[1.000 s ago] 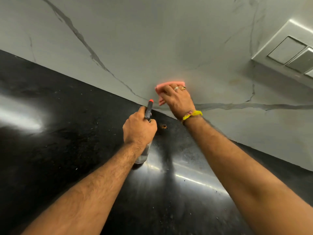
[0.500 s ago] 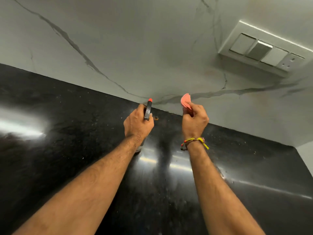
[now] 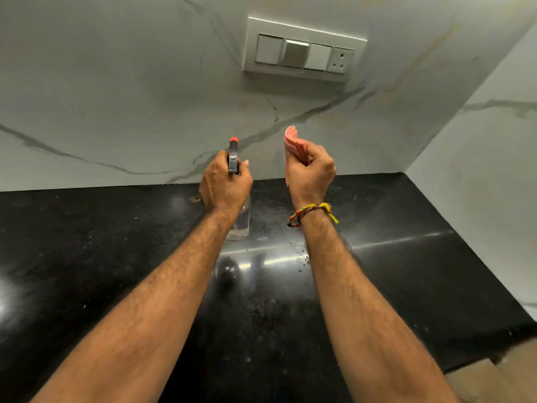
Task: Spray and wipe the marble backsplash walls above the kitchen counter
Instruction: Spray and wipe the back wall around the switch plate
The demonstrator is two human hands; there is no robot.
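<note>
The white marble backsplash (image 3: 122,91) with grey veins runs behind the black counter and turns a corner at the right. My left hand (image 3: 223,184) grips a clear spray bottle (image 3: 241,222) with a dark head and red nozzle (image 3: 233,139) that points at the wall. My right hand (image 3: 309,173) holds a folded pink cloth (image 3: 293,142) upright, off the wall and a little in front of it. A beaded yellow thread band sits on my right wrist.
A white switch plate (image 3: 302,52) with several switches and a socket is mounted on the backsplash above my hands. The glossy black counter (image 3: 116,257) carries droplets and specks. The right side wall (image 3: 494,170) meets the backsplash in a corner. The counter's edge is at the lower right.
My right hand lifted the pink cloth off the wall and drew it back upright. The view swung right, bringing the switch plate and the corner into sight. My left hand kept its grip on the bottle.
</note>
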